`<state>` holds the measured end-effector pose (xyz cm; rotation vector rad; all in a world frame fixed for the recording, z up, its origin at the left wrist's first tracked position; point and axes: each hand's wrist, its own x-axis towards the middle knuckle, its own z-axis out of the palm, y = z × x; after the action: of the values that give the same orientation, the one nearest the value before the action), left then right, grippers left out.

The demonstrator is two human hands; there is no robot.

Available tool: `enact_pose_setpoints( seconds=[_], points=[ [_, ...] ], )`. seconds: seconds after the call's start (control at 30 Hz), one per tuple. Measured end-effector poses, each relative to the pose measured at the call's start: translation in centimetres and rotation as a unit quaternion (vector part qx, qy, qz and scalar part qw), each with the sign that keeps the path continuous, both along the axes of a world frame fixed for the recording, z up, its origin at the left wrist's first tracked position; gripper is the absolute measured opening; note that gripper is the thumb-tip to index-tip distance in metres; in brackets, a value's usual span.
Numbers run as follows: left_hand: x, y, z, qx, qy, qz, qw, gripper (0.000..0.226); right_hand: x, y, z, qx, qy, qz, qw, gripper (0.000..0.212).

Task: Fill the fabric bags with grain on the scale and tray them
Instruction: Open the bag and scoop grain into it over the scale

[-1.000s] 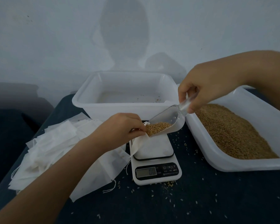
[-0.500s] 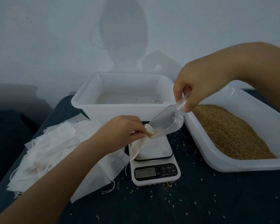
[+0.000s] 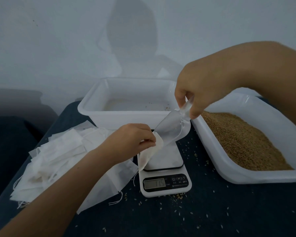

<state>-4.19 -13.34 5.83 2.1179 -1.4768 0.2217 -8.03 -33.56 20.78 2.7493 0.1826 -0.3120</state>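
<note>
The scale [image 3: 164,175] readout is too blurred to read. The left hand [image 3: 130,142] pinches the fabric bag [image 3: 149,155] over the scale's left edge; the right hand [image 3: 200,93] grips the clear scoop [image 3: 173,129], tipped steeply into its mouth.

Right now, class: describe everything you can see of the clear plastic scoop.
The scoop is clear, glossy plastic with a rounded bowl and a short stub handle. It looks empty. It tilts steeply, mouth down and left, into the open top of the fabric bag above the scale. The right hand pinches its handle; the left hand holds the bag.
</note>
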Motion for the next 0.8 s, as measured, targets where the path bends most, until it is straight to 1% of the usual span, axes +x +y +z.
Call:
enact_pose_setpoints(
  seconds=[0.07,0.17,0.3,0.37,0.5,0.6,0.67,0.73,0.8],
  points=[
    [0.0,0.0,0.0,0.001,-0.001,0.002,1.0,0.007,0.5,-0.1,0.1,0.002,0.012,0.009,1.0,0.046],
    [0.0,0.0,0.1,-0.002,-0.006,0.005,1.0,0.007,0.7,-0.2,0.0,0.015,-0.021,0.002,1.0,0.047],
    [0.1,0.2,0.2,-0.001,-0.002,0.017,1.0,0.008,-0.5,0.3,1.1,0.027,0.017,0.023,0.999,0.026],
    [0.1,0.3,0.2,-0.003,-0.004,0.02,1.0,0.009,-1.8,0.0,1.8,0.071,0.04,0.001,0.997,0.024],
    [0.4,0.5,0.1,-0.014,-0.002,0.035,0.999,0.01,-4.2,-3.3,1.5,0.18,0.058,-0.062,0.98,0.034],
    [0.5,0.5,-0.1,-0.025,-0.014,0.049,0.998,0.008,-6.3,-6.8,0.2,0.283,-0.001,-0.124,0.951,0.042],
    [0.5,0.4,-0.2,-0.034,-0.03,0.056,0.997,0.007,-7.3,-9.6,-1.4,0.345,-0.073,-0.18,0.919,0.037],
    [0.6,0.0,-0.1,-0.033,-0.056,0.061,0.996,0.007,-7.7,-12.4,-3.7,0.359,-0.135,-0.245,0.89,0.027],
    [0.6,-0.5,0.1,-0.032,-0.078,0.07,0.994,0.008,-7.6,-15.1,-6.5,0.331,-0.147,-0.309,0.879,0.024]
  ],
)
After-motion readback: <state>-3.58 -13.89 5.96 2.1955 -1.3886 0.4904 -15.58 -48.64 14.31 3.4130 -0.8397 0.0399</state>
